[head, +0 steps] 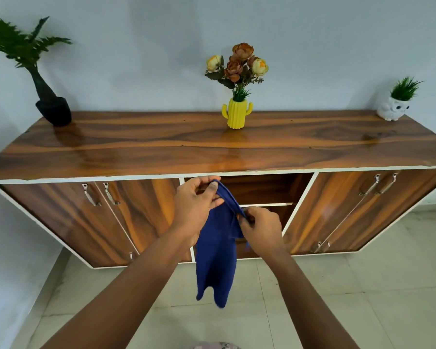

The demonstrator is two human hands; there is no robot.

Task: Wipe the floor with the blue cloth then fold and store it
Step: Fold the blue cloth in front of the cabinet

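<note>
The blue cloth hangs in the air in front of the wooden cabinet, its lower end dangling above the tiled floor. My left hand pinches the cloth's upper corner between thumb and fingers. My right hand pinches the top edge a little lower and to the right. The stretch of cloth between the two hands is pulled taut. Behind the hands lies the cabinet's open middle compartment with a shelf.
The long wooden cabinet stands against the wall, with closed doors left and right. On top stand a black potted plant, a yellow cactus vase of flowers and a white owl planter.
</note>
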